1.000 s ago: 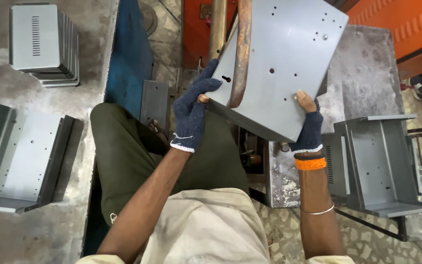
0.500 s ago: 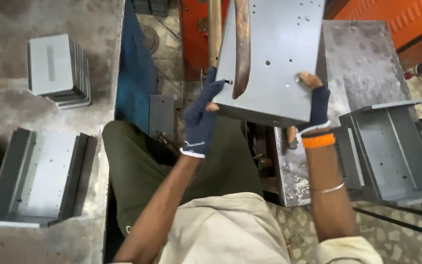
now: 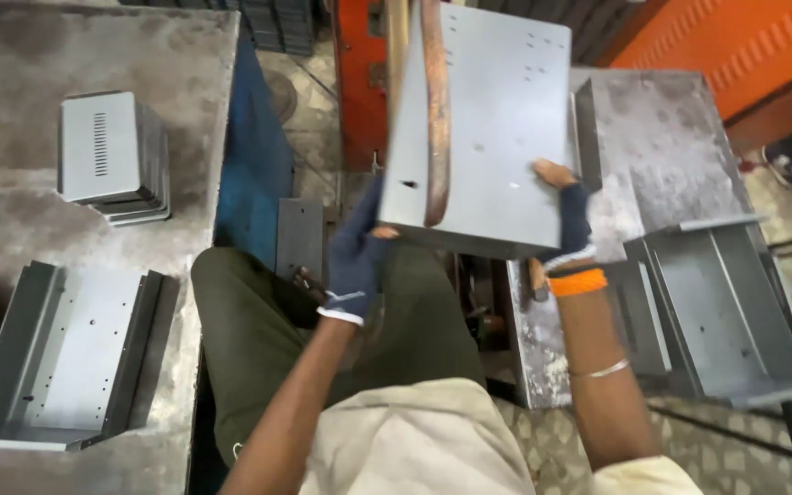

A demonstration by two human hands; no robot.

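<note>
Both gloved hands — left hand (image 3: pixel 357 261), right hand (image 3: pixel 568 218) — clamp the grey sheet-metal panel (image 3: pixel 492 137) at its lower corners, a copper electrode arm (image 3: pixel 435 110) crossing above them.

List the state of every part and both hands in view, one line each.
Grey panel: held up, tilted, under the copper arm.
Left hand: gloved, gripping the panel's lower left edge.
Right hand: gloved, gripping its right edge.
Left channel: lying open-side up.
Stacked covers: piled flat.
Right channel: open-side up.
</note>
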